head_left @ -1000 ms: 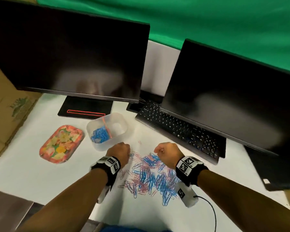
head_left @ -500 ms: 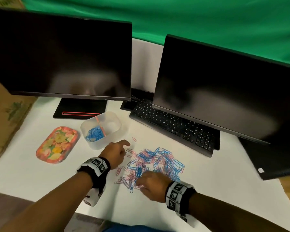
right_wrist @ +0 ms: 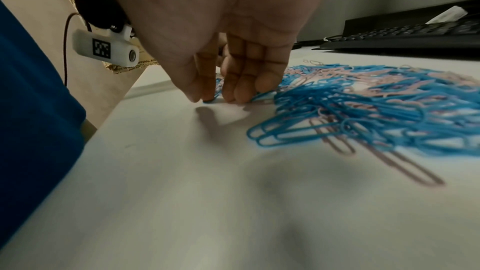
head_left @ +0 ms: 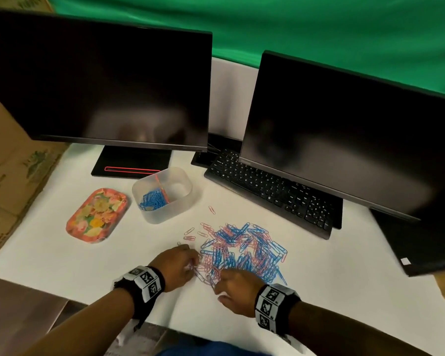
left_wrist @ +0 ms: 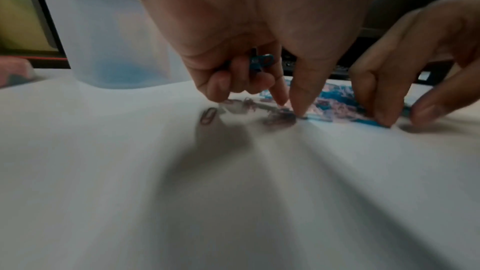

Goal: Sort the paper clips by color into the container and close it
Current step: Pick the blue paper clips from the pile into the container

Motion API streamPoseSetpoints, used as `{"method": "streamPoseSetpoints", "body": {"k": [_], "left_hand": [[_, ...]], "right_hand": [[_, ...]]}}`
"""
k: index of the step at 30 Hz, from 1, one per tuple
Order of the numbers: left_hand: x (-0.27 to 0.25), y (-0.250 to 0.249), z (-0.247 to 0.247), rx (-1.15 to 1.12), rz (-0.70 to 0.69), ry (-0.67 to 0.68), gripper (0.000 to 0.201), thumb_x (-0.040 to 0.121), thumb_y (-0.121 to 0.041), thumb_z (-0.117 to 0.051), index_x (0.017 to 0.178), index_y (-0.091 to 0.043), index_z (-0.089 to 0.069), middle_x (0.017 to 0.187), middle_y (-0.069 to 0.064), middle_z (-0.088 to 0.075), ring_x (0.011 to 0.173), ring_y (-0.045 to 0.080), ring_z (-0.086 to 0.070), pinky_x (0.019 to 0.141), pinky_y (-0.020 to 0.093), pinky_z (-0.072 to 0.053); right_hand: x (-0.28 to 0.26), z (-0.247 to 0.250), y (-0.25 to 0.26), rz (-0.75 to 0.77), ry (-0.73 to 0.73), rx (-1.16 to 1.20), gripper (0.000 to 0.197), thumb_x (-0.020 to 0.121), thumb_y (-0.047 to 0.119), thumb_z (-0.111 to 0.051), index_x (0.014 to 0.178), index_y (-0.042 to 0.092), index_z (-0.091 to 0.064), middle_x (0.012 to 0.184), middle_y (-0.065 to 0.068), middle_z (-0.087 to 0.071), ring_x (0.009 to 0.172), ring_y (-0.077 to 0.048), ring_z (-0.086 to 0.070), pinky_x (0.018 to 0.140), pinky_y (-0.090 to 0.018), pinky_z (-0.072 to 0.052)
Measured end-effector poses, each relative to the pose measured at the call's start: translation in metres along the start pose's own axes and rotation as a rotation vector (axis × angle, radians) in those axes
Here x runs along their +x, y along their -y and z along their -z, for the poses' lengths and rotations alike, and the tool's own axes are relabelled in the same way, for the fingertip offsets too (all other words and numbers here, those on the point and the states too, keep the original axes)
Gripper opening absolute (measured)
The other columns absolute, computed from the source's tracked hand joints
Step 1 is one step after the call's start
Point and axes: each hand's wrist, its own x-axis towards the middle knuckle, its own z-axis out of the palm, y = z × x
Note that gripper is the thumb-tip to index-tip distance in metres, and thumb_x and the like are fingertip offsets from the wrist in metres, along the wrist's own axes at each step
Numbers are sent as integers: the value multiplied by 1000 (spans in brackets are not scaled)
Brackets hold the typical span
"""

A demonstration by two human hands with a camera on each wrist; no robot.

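Note:
A heap of blue and pink paper clips (head_left: 242, 250) lies on the white table. The clear container (head_left: 162, 194) stands behind it on the left, with blue clips (head_left: 152, 200) in its left compartment beside an orange divider. My left hand (head_left: 194, 263) is at the heap's near left edge. It keeps blue clips (left_wrist: 262, 62) tucked in its curled fingers while finger and thumb touch the table. My right hand (head_left: 217, 286) is at the near edge, thumb and finger pinching a blue clip (right_wrist: 209, 101) on the table.
A floral lid (head_left: 97, 215) lies left of the container. Two dark monitors and a black keyboard (head_left: 270, 194) stand behind the heap. A cardboard box (head_left: 8, 160) is at the far left. The table's front edge runs just under my wrists.
My right hand came from behind the heap to its near edge and went down onto the clips. My left hand drew back from near the container to the heap's near left edge.

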Motion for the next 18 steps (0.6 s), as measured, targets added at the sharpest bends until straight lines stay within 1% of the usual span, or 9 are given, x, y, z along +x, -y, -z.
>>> {"method": "streamPoseSetpoints", "body": {"k": [2, 4, 8, 11, 13, 16, 18], "left_hand": [[-1, 3, -3, 53, 4, -15, 19, 84, -29, -56, 102, -27, -61, 99, -10, -51, 98, 16, -56, 78, 22, -38], [-1, 6, -3, 69, 19, -39, 16, 86, -29, -56, 101, -27, -62, 94, -13, -45, 96, 16, -57, 76, 24, -38], [0, 9, 0, 96, 34, -54, 13, 86, -29, -54, 96, -26, -61, 92, -14, -44, 95, 18, -59, 75, 26, -42], [0, 10, 1, 107, 54, -48, 13, 84, -28, -53, 94, -26, -61, 93, -13, -45, 94, 19, -60, 75, 27, -45], [-1, 8, 0, 110, 54, -57, 14, 81, -28, -53, 94, -26, -60, 94, -13, -47, 93, 19, -60, 72, 26, -44], [0, 1, -1, 113, 30, -73, 20, 82, -34, -54, 99, -26, -59, 96, -12, -48, 93, 20, -60, 69, 25, -38], [2, -4, -2, 131, 9, -81, 22, 85, -36, -53, 103, -27, -60, 104, -8, -53, 96, 21, -60, 72, 26, -40]], "right_hand": [[-5, 0, -1, -25, 2, -3, 31, 95, 27, -46, 110, 8, -66, 112, -14, -56, 105, -35, -53, 88, -44, -47], [-7, -1, -2, -51, 1, -30, 32, 94, 27, -46, 104, 5, -66, 109, -15, -55, 103, -35, -54, 82, -43, -46], [-5, -3, 1, -117, -9, -46, 32, 96, 25, -43, 103, 3, -63, 109, -15, -56, 102, -35, -53, 82, -43, -45], [-2, -7, 1, -166, -48, 16, 23, 93, 16, -43, 102, 5, -60, 108, -15, -59, 100, -35, -55, 82, -42, -45], [0, -10, 2, -203, -62, 70, 19, 90, 11, -44, 101, 7, -59, 107, -13, -60, 98, -34, -57, 80, -38, -45], [2, -13, 0, -257, -91, 155, 21, 89, 6, -45, 104, 12, -59, 108, -10, -61, 94, -29, -57, 80, -35, -46], [3, -15, -2, -297, -114, 218, 24, 87, 4, -46, 105, 14, -59, 108, -8, -61, 91, -24, -57, 80, -33, -47]]}}
